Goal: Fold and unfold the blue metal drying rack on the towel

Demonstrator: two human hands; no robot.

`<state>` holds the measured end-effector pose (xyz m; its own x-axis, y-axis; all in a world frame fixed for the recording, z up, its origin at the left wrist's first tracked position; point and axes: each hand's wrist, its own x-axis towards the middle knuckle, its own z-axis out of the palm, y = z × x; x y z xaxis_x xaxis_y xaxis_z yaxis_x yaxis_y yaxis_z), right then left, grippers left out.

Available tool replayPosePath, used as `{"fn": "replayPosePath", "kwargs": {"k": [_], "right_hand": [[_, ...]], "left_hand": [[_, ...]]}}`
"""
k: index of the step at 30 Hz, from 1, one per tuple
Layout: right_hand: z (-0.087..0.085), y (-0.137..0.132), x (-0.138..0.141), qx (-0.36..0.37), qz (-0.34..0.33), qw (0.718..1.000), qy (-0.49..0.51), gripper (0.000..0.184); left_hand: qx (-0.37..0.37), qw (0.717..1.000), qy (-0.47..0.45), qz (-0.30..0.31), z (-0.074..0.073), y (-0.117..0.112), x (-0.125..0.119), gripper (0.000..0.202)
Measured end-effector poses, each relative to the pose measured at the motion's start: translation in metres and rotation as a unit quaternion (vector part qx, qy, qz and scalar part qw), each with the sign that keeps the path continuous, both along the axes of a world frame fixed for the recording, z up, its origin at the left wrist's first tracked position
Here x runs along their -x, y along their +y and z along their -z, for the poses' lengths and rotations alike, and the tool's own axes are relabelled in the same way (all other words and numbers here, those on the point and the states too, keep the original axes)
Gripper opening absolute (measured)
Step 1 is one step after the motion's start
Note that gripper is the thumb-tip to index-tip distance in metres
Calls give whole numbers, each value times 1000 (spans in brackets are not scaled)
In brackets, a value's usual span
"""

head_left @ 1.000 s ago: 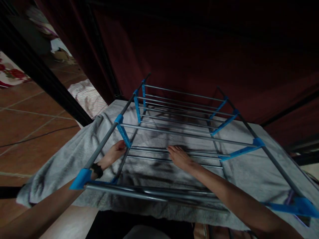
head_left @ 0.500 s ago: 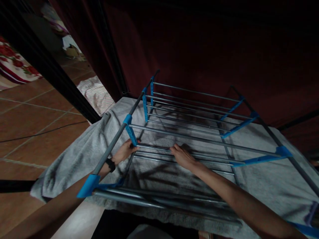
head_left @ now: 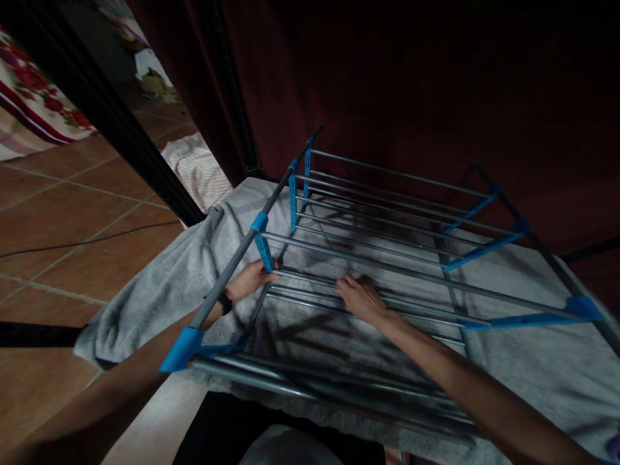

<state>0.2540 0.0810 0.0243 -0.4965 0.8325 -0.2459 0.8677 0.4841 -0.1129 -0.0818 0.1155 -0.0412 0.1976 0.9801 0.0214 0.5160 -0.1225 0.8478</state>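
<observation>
A rack of grey metal tubes (head_left: pixel 387 259) with blue plastic connectors stands on a grey blanket. My left hand (head_left: pixel 250 279), with a dark band at the wrist, is closed around the lower end of a blue connector (head_left: pixel 264 250), where a thin rod meets it. Further right, my right hand (head_left: pixel 361 298) reaches in over the front tubes. Its fingers are curled on a thin metal rod (head_left: pixel 310 278) that runs from that same connector. The fingertips of both hands are partly hidden.
The grey blanket (head_left: pixel 179 258) drapes over the surface's left edge. A dark metal post (head_left: pixel 121 123) rises at left, and a dark red curtain (head_left: pixel 387 84) hangs behind. On the tiled floor (head_left: pixel 72 213) lies a thin cable (head_left: pixel 92 240). A striped cloth (head_left: pixel 198 168) lies by the post.
The whole view has shifted, so the rack and both hands appear slightly further right and higher. Both hands keep nearly the same places on the rack.
</observation>
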Motion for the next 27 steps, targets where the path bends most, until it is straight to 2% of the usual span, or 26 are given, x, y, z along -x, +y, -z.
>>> {"fn": "replayPosePath", "kwargs": {"k": [7, 13, 21, 27], "right_hand": [[-18, 2, -5, -32, -8, 999, -6, 28], [-15, -3, -4, -23, -12, 1000, -6, 26], [-16, -1, -6, -25, -6, 1000, 2, 28], [-17, 0, -5, -12, -5, 1000, 9, 30]], "left_hand": [[6, 1000, -2, -20, 7, -6, -5, 42], [-10, 999, 34, -35, -2, -11, -11, 42], [-32, 989, 46, -139, -13, -23, -35, 38], [-18, 984, 53, -167, -20, -27, -44, 33]]}}
